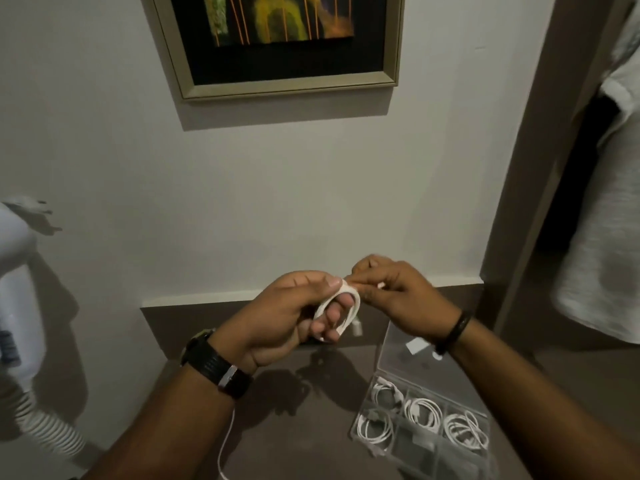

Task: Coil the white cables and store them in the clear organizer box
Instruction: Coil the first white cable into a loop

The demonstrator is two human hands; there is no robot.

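Note:
My left hand (pixel 277 317) holds a white cable coil (pixel 348 308) looped around its fingers, thumb pressed on top, above the brown table. A connector hangs just below the coil. My right hand (pixel 398 292) pinches the cable's free end right beside the coil. The clear organizer box (pixel 391 445) lies open at the lower right, its lid tilted up behind it. Several of its compartments hold coiled white cables (pixel 424 412). Another loose white cable (pixel 225 445) runs over the table under my left forearm.
The brown table (pixel 294 410) stands against a white wall with a framed picture (pixel 277 43) above. A white appliance with a ribbed hose (pixel 20 306) is at the left. Light cloth (pixel 606 237) hangs at the right by a dark opening.

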